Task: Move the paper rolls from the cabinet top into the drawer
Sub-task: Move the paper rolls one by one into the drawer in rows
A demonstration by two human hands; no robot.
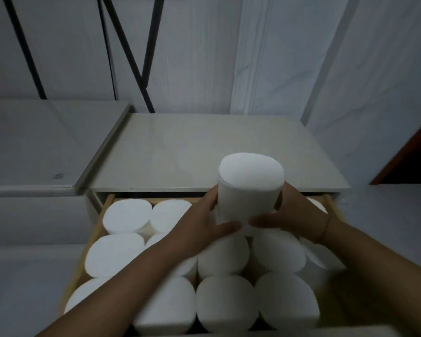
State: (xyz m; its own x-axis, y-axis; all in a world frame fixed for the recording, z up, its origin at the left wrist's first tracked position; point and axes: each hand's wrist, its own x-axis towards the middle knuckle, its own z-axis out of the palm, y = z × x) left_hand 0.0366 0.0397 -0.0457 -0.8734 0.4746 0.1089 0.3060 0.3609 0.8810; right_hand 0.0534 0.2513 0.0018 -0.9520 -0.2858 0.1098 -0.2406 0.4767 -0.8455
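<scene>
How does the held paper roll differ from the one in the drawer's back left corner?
The held roll is gripped by the left hand and right hand, raised; the back-left roll sits untouched in the drawer. The held roll shows its side; the back-left roll mainly its top. Both are white and upright.

The cabinet's top surface [180,147], pale and matte, is sitting against the draped white wall, its front edge overhanging the open drawer [106,205] just below. That drawer, with light wooden sides, is carrying white paper rolls [128,218], all standing on end and pressing against one another in rows (its far right corner is mostly hidden from here). At the left a second pale surface [34,142] is lying close beside the cabinet, showing a small dark printed mark [58,175] near its front edge.
</scene>
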